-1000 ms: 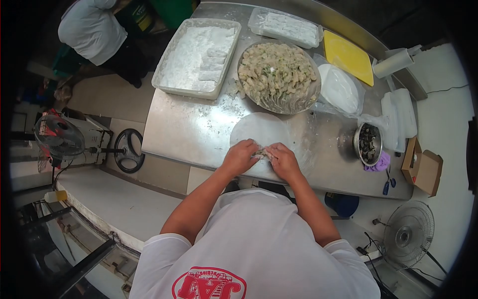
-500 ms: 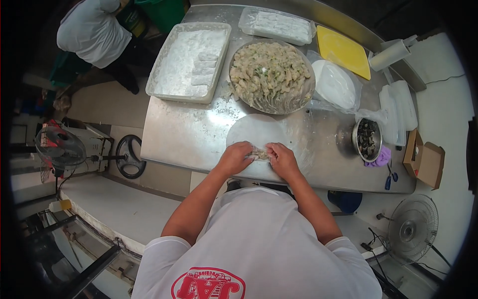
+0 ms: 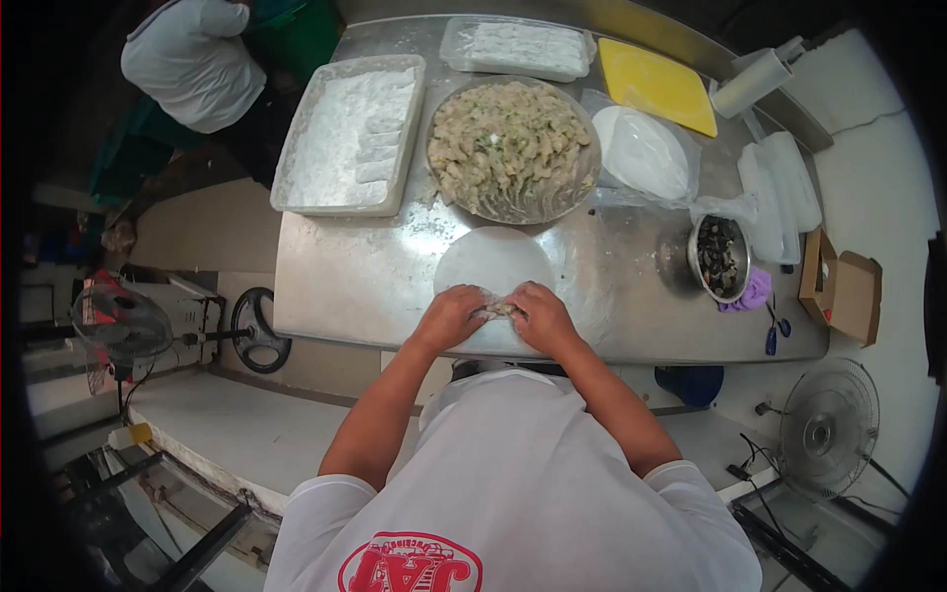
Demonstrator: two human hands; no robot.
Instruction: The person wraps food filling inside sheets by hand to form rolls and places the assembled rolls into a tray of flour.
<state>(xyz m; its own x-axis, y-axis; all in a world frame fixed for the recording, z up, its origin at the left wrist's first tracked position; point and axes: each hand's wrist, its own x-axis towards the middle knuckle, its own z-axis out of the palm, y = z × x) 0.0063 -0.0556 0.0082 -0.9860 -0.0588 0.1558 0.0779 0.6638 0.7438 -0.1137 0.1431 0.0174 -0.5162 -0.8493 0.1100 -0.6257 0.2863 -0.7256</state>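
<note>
A round, thin white wrapper lies flat on the steel table, its near edge folded over a small strip of pale filling. My left hand pinches the left end of this partly wrapped roll, fingers curled. At the right end, my right hand grips the wrapper with thumb and fingertips. Some filling shows between the hands; the fingers hide the rest. Just beyond the wrapper stands a wide metal bowl heaped with chunky pale filling flecked with green.
Left of the bowl, a plastic tray holds white powder and several coated rolls. Behind are another tray and a yellow board. Bagged white rounds, a dark-filled bowl and a cardboard box sit right. A co-worker stands far left.
Both hands have drawn slightly closer together, and less filling shows between them. The camera view has shifted a little. The co-worker has changed posture slightly.
</note>
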